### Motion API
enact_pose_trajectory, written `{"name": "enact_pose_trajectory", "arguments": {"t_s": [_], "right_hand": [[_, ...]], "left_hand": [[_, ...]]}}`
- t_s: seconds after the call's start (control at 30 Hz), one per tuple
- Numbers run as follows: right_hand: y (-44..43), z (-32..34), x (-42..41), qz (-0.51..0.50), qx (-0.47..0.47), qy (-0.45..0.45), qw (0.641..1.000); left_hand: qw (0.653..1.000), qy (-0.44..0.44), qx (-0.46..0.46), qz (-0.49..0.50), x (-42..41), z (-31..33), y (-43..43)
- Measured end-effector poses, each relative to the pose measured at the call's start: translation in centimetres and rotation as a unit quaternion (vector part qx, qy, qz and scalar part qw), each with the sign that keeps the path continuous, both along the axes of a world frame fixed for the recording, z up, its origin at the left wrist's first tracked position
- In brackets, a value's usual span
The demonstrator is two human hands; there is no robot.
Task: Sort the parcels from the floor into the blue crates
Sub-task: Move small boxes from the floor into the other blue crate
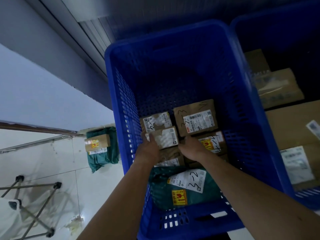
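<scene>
Blue plastic everywhere on my feed right now. The blue crate [173,66] fills the middle, mesh walls all round. Both my hands are down inside it on one small box [167,138]. My left hand [149,149] is curled round its left edge with the thumb on top. My right hand [192,149] clamps the right side, fingers tucked down between it and the neighbour. The box sits low in the crate, on top of other cardboard.

It's tight in there. A taped box [155,122] is right behind it and a bigger brown box [195,116] sits beside that, marked with what looks like a 3. A sticker box [213,142] with a yellow fragile label presses against my right hand; the scrawl looks like 4-4. Nearer me, under my forearms, lies a green mailer [183,189], also with a yellow fragile sticker. Its white label reads 3-2 in marker. The printed labels are too blurry to read.

A second crate [277,23] touches this one on the right, with large cartons [294,125] in it. Left of the crate, on the tiled floor [52,161], a green bag [103,153] lies with a little carton [97,142] on top. A folding metal stand [34,205] sits bottom left.
</scene>
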State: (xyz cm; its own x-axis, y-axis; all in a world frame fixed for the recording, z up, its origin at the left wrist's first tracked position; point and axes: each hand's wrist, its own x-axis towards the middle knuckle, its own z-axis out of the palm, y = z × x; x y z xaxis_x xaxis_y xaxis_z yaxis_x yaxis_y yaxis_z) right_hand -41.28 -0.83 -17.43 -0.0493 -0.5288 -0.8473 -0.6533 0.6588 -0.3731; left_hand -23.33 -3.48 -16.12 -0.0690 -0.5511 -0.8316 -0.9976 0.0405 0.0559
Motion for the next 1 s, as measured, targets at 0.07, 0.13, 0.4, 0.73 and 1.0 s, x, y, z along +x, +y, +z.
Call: {"name": "enact_pose_trajectory", "arguments": {"t_s": [0.07,0.13,0.4,0.73,1.0], "right_hand": [[0.7,2.1,-0.5,-0.015,-0.014,0.003,1.000],[1.6,4.9,-0.9,-0.018,-0.025,0.007,0.999],[4.3,19.9,-3.0,0.068,-0.009,0.034,0.997],[5.9,32.7,-2.8,0.237,-0.083,0.081,0.965],[4.5,34.3,1.4,0.311,-0.164,0.133,0.927]], "left_hand": [[0.999,-0.021,-0.002,-0.035,-0.6,2.8,1.3],[0.999,-0.014,0.009,-0.052,-0.9,6.1,2.7],[0.995,0.093,-0.006,0.046,-1.2,20.4,6.4],[0.977,0.112,-0.114,0.140,1.9,32.4,7.3],[0.953,0.117,-0.186,0.208,7.9,37.0,7.9]]}}
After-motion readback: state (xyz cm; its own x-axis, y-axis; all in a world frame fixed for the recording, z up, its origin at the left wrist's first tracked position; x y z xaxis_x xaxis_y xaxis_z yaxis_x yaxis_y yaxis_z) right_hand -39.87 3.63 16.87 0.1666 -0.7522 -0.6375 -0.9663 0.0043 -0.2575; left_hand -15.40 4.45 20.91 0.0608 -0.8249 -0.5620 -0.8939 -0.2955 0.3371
